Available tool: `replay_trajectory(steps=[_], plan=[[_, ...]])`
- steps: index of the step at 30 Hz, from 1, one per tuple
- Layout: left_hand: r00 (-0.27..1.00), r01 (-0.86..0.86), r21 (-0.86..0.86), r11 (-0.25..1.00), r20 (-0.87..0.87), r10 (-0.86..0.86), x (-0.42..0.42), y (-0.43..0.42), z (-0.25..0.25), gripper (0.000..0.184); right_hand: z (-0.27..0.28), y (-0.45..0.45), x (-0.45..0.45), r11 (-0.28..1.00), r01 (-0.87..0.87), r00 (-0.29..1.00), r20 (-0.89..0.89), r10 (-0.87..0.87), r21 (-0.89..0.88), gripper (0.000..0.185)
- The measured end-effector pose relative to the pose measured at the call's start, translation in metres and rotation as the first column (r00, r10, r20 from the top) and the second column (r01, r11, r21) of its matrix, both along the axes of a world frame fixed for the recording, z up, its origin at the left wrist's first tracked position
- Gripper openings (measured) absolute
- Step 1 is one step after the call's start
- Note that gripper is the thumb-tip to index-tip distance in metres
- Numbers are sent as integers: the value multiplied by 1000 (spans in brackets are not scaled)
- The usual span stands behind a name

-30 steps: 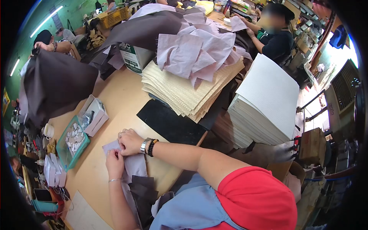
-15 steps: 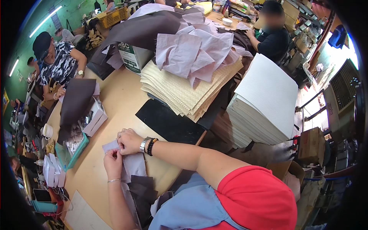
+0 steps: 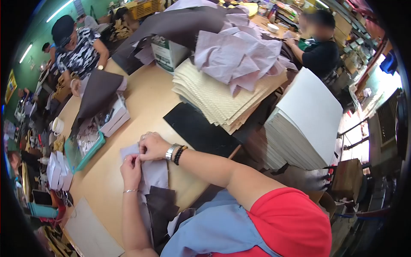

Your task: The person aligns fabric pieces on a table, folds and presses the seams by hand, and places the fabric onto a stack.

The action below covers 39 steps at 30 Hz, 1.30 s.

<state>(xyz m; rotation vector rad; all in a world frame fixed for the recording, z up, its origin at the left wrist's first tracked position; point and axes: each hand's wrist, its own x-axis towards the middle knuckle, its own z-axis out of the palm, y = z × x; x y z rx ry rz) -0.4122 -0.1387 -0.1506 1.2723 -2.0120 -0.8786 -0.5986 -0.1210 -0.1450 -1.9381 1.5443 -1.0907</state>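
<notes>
Because the cloth [image 3: 156, 174] by the table's [image 3: 107, 180] near edge looks soft and light, we should hold its border, while our left hand [image 3: 130, 170] and right hand [image 3: 156, 146] seem to pinch the cloth.

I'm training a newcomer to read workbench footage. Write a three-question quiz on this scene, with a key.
1. On which of the camera wearer's wrists is the dark bracelet?
2. True or false: the heap of lilac cloth rests on the cream sheets.
3. What lies beneath the left hand and right hand? A) scissors B) a lilac cloth piece C) a paper cup

Key: 1. The right; 2. True; 3. B
</notes>
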Motion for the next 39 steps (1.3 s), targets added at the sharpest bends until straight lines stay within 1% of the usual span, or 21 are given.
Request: replay_trajectory(steps=[1,2,5,8,9,11,14,15,17,20,23,26,29,32,35,39], plan=[[999,25,-63,998,22,-23,5,0,0,13,3,-1,3,1000,-6,1000,3,6,26,22],[999,19,-41,999,41,-17,4,1,3,14,0,-2,4,1000,8,1000,27,-8,7,23],[1000,17,-62,998,26,-15,3,-1,-3,13,-6,-4,6,999,32,999,10,-32,-35,23],[999,-15,-2,1000,42,15,1,1,0,13,-4,-3,9,999,47,999,-14,-46,9,23],[996,-25,-22,999,81,27,-1,3,3,14,-2,-2,9,998,52,998,-24,-51,26,23],[986,-47,-61,997,158,56,-4,6,8,14,-4,-1,9,999,48,998,-31,-48,7,23],[972,1,-274,962,226,63,-4,2,-4,14,-5,1,8,999,16,999,-50,-15,30,22],[973,-6,-251,968,220,63,-4,2,-5,14,-4,1,8,999,3,998,-57,-1,44,22],[975,-21,-204,979,211,65,-5,2,1,15,-6,1,6,1000,-11,999,-53,12,17,19],[996,-52,-70,996,70,57,-8,7,16,14,-11,0,5,1000,-20,999,-50,20,-13,15],[999,-5,-65,998,38,8,-2,1,12,14,-12,0,6,1000,-15,999,-50,14,-21,14],[985,19,-181,983,170,13,-5,4,24,13,-10,0,5,1000,-19,998,-57,18,-6,13],[952,98,-239,966,306,-21,-7,3,30,11,-8,0,4,999,-29,997,-73,31,30,13],[938,153,-306,940,343,-41,-5,-2,22,12,-9,-1,5,999,-30,997,-77,32,26,12],[935,166,-304,938,351,-52,-3,-4,16,14,-10,0,6,1000,-25,996,-83,25,-8,12],[962,-8,-179,984,267,56,6,-10,7,16,-12,0,3,1000,-25,992,-127,23,-8,11]])
